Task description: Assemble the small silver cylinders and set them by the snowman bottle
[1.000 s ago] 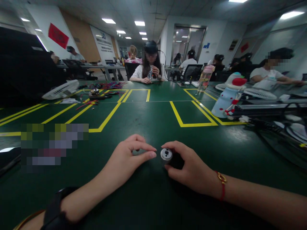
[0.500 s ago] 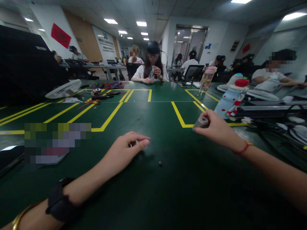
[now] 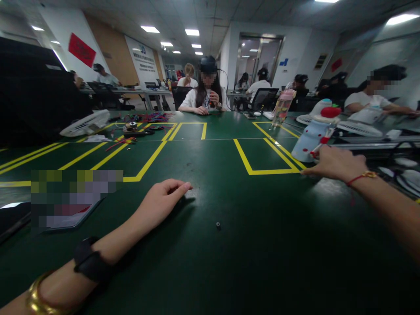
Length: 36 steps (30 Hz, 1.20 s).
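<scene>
My left hand (image 3: 164,199) rests on the green table, its fingers loosely curled and the thumb close against the forefinger. Nothing shows between them. A small dark ring-shaped part (image 3: 218,225) lies on the table to the right of that hand. My right hand (image 3: 337,164) is stretched far to the right, just in front of a light-blue bottle (image 3: 310,140) with a red top. Its thumb reaches leftward near the yellow tape. The other fingers are mostly hidden behind the hand, and the grey cylinder seen earlier does not show.
Yellow tape (image 3: 272,172) marks areas on the table. A pixelated flat packet (image 3: 75,199) lies at left. Wires (image 3: 144,117), a white fan (image 3: 85,124) and a pink-lidded bottle (image 3: 282,109) stand farther back. A person (image 3: 206,94) sits opposite. Cables (image 3: 408,179) lie at right.
My right hand has moved right and away from the middle, toward the light-blue bottle; the grey cylinder it held has gone from sight. My left hand has shifted slightly left.
</scene>
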{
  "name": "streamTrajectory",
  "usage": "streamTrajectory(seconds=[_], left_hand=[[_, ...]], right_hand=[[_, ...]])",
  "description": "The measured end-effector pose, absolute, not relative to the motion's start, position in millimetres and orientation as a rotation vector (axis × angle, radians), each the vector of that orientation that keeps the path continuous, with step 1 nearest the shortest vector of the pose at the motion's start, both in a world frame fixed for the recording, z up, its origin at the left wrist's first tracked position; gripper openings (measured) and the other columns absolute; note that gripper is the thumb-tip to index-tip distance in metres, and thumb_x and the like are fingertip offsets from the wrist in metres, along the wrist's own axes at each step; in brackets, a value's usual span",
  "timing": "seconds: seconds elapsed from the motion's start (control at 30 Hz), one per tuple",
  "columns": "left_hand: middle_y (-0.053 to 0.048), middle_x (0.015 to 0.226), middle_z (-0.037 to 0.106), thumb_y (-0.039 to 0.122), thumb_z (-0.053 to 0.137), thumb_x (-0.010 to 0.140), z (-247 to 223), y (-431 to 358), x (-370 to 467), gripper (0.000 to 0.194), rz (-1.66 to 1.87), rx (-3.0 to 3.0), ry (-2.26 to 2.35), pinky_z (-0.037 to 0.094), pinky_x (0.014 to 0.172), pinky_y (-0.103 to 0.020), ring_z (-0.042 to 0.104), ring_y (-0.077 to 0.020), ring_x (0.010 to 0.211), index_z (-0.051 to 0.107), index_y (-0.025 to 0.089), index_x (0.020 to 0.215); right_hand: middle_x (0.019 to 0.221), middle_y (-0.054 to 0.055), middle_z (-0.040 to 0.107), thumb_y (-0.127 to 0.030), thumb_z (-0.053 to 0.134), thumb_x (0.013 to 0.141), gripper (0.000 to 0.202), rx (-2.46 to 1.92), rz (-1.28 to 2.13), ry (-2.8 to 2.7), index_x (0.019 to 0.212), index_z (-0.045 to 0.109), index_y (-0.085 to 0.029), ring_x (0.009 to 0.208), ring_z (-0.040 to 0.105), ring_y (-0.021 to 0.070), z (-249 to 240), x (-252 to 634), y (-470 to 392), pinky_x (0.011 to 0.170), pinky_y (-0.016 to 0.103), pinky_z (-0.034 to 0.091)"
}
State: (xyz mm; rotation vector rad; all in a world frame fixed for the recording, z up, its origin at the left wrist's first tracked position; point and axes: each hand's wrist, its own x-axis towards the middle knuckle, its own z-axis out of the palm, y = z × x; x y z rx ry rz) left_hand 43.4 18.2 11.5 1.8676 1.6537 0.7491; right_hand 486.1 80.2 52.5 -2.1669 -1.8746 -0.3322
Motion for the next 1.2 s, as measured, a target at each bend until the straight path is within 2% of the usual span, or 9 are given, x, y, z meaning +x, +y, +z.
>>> streamTrajectory(seconds=[0.07, 0.13, 0.2, 0.27, 0.37, 0.5, 0.67, 0.8, 1.2], left_hand=[[-0.004, 0.093, 0.073, 0.054, 0.051, 0.085, 10, 19, 43, 0.040, 0.752, 1.861, 1.662, 0.045, 0.073, -0.032, 0.065, -0.0244, 0.087, 0.073, 0.022, 0.094], [-0.004, 0.092, 0.074, 0.054, 0.051, 0.085, 8, 20, 43, 0.039, 0.755, 1.857, 1.660, 0.045, 0.074, -0.032, 0.065, -0.0246, 0.087, 0.072, 0.022, 0.094], [-0.004, 0.092, 0.074, 0.053, 0.052, 0.085, 7, 20, 43, 0.038, 0.767, 1.861, 1.645, 0.045, 0.075, -0.032, 0.065, -0.0246, 0.088, 0.072, 0.022, 0.094], [-0.003, 0.091, 0.074, 0.052, 0.052, 0.085, 6, 19, 43, 0.037, 0.783, 1.872, 1.634, 0.045, 0.075, -0.032, 0.065, -0.0245, 0.088, 0.072, 0.022, 0.092], [-0.003, 0.088, 0.074, 0.052, 0.052, 0.085, 6, 19, 43, 0.036, 0.795, 1.886, 1.640, 0.045, 0.073, -0.031, 0.066, -0.0244, 0.086, 0.073, 0.023, 0.089], [-0.003, 0.085, 0.074, 0.052, 0.052, 0.085, 9, 17, 43, 0.036, 0.776, 1.877, 1.660, 0.045, 0.070, -0.031, 0.066, -0.0244, 0.083, 0.073, 0.022, 0.088], [-0.004, 0.085, 0.073, 0.052, 0.050, 0.085, 10, 16, 44, 0.038, 0.775, 1.879, 1.663, 0.045, 0.069, -0.031, 0.065, -0.0247, 0.083, 0.072, 0.021, 0.089], [-0.004, 0.084, 0.072, 0.054, 0.049, 0.086, 7, 17, 45, 0.040, 0.774, 1.881, 1.662, 0.044, 0.071, -0.032, 0.065, -0.0249, 0.082, 0.071, 0.020, 0.087], [-0.003, 0.086, 0.073, 0.054, 0.051, 0.084, 4, 18, 42, 0.038, 0.807, 1.884, 1.663, 0.045, 0.070, -0.032, 0.065, -0.0250, 0.083, 0.072, 0.023, 0.088]], right_hand=[[0.106, 0.019, 0.059, -0.059, 0.066, 0.067, 0.061, -1.982, -0.291, -2.014, 0.106, 0.062, -0.012, 0.103, 0.055, 0.0332, 47, 445, 65, 0.084, 0.053, 0.043], [0.119, 0.013, 0.058, -0.048, 0.052, 0.085, 0.046, -1.503, -0.077, -2.274, 0.116, 0.059, -0.016, 0.112, 0.053, 0.0233, 36, 393, 40, 0.096, 0.042, 0.042], [0.133, 0.009, 0.051, -0.038, 0.049, 0.089, 0.045, -1.080, 0.095, -2.512, 0.131, 0.051, -0.022, 0.123, 0.047, 0.0199, 21, 343, 11, 0.103, 0.039, 0.038], [0.135, 0.006, 0.051, -0.028, 0.047, 0.091, 0.042, -0.792, 0.180, -2.688, 0.133, 0.050, -0.025, 0.127, 0.043, 0.0187, 6, 308, -15, 0.104, 0.038, 0.036], [0.119, 0.005, 0.062, -0.015, 0.041, 0.092, 0.034, -0.670, 0.270, -2.764, 0.118, 0.061, -0.021, 0.113, 0.052, 0.0163, -7, 294, -31, 0.097, 0.036, 0.041], [0.102, 0.006, 0.066, -0.010, 0.042, 0.088, 0.033, -0.861, 0.222, -2.591, 0.108, 0.066, -0.020, 0.095, 0.058, 0.0153, 9, 327, -8, 0.086, 0.033, 0.046], [0.099, 0.010, 0.068, -0.017, 0.049, 0.085, 0.028, -1.682, -0.228, -2.167, 0.105, 0.068, -0.014, 0.089, 0.061, 0.0182, 63, 415, 43, 0.082, 0.033, 0.044], [0.093, 0.012, 0.068, -0.013, 0.051, 0.080, 0.028, -2.160, -0.303, -2.019, 0.102, 0.068, -0.008, 0.085, 0.061, 0.0164, 86, 481, 64, 0.076, 0.029, 0.040], [0.088, 0.011, 0.069, -0.020, 0.068, 0.070, 0.025, -2.332, -0.105, -1.990, 0.093, 0.072, -0.011, 0.076, 0.058, 0.0151, 82, 530, 79, 0.072, 0.029, 0.036]])
